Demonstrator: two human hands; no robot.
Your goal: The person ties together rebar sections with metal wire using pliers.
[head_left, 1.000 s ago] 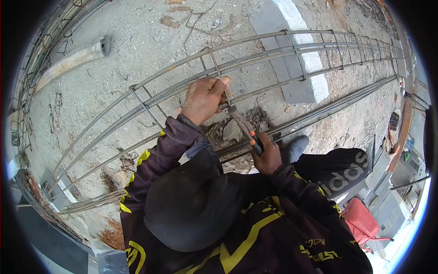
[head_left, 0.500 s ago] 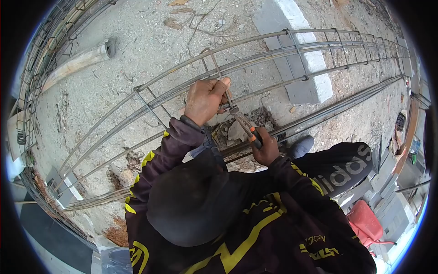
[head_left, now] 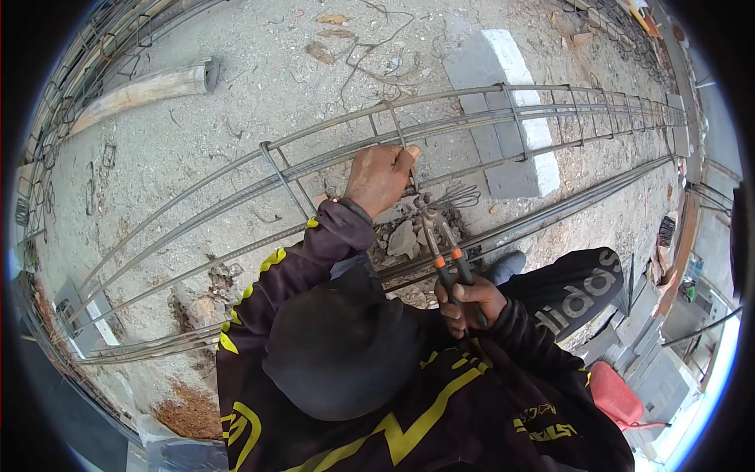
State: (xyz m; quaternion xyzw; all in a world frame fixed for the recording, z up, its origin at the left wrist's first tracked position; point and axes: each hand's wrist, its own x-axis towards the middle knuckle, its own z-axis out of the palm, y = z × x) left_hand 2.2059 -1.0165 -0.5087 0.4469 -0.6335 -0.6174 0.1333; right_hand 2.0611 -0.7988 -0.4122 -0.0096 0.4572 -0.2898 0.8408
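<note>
A long rebar cage [head_left: 314, 161] of parallel bars and square stirrups lies across the sandy ground. My left hand [head_left: 380, 179] grips a stirrup where it meets a cage bar. My right hand [head_left: 469, 303] holds pincers [head_left: 442, 236] with orange-banded handles. The pincer jaws sit at the joint just right of my left hand, beside loops of thin tie wire [head_left: 460, 194]. My dark cap and black and yellow sleeves fill the lower middle of the view.
A grey concrete block [head_left: 503, 118] lies under the cage at the right. A pipe [head_left: 138, 90] rests on the ground at upper left, beside another cage. Loose bars [head_left: 574, 189] run alongside. A red container [head_left: 613, 393] sits at lower right. Rubble lies under the joint.
My right hand has drawn back toward my body with the pincers, handles now nearly upright. My view has shifted, so the cage sits lower in the frame. My left hand keeps its grip.
</note>
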